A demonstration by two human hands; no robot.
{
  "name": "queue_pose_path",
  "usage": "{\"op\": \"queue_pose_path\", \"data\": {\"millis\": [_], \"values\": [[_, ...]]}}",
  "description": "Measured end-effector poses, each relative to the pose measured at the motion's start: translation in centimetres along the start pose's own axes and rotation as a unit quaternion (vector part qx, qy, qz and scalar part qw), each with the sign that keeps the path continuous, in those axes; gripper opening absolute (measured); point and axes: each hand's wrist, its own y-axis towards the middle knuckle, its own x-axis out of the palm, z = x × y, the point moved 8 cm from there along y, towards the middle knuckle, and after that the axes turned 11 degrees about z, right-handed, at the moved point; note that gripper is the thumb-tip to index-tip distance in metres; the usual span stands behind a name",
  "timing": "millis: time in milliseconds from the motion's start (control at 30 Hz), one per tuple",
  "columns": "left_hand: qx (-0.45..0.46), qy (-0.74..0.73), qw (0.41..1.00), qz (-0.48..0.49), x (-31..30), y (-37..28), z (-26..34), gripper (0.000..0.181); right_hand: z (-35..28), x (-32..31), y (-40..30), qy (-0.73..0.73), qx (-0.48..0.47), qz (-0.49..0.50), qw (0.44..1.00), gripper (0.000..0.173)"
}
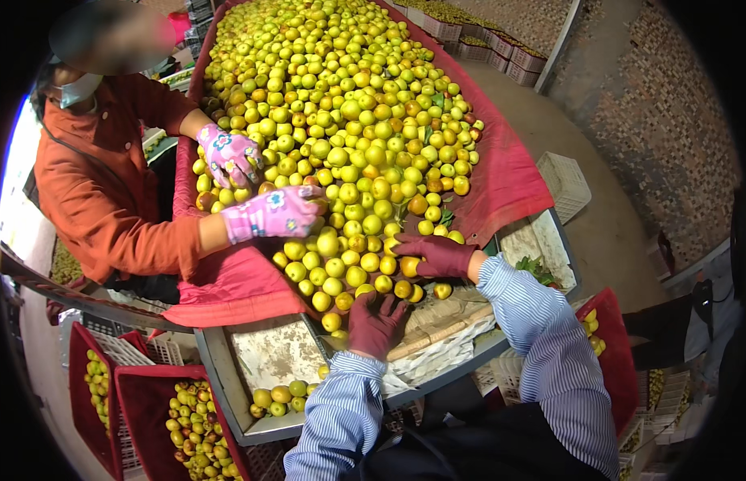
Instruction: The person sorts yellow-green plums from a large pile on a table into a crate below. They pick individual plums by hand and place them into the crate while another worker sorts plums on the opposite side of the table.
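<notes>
Yellow-green fruits [349, 192], apparently jujubes, lie heaped on a sloping table lined with red cloth [505, 180]. My left hand [376, 324], in a maroon glove, rests palm down at the heap's front edge. Its fingers are apart, with fruits just beyond their tips. My right hand [439, 255], in a matching glove, reaches in from the right. Its fingers lie against an orange-tinged fruit [410, 266]; whether they grip it is hidden. Between my hands a few fruits sit near a worn brown board [445, 318] at the table's front.
Across the left side, a person in an orange jacket [108, 180] has two flowered gloves [270, 213] among the fruits. A corner tray [270, 349] holds several fruits. Red-lined crates [162, 373] stand below left. A red-lined container [613, 355] is at right, and a white crate [563, 186] stands on the floor.
</notes>
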Motion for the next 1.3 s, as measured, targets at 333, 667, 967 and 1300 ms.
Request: {"op": "queue_pose_path", "data": {"millis": [333,667,967,1300], "values": [[-0.009,0.019,0.996,-0.083,1.3,-1.2,-0.2,0.017,7.2,-4.0,3.5,-0.138,0.226,0.158,0.951,0.045],[-0.01,-0.009,0.999,-0.049,0.4,-0.5,0.2,0.015,4.1,-1.3,0.8,-0.056,0.183,0.074,0.979,0.07],[0.003,0.031,0.998,-0.058,2.1,-2.4,-0.6,0.019,1.2,-1.4,-5.5,0.539,0.146,0.118,0.821,0.075],[0.008,0.017,0.997,-0.08,-0.1,2.3,0.6,0.025,6.1,-8.5,-29.1,0.281,0.214,0.441,0.825,0.046]]}}
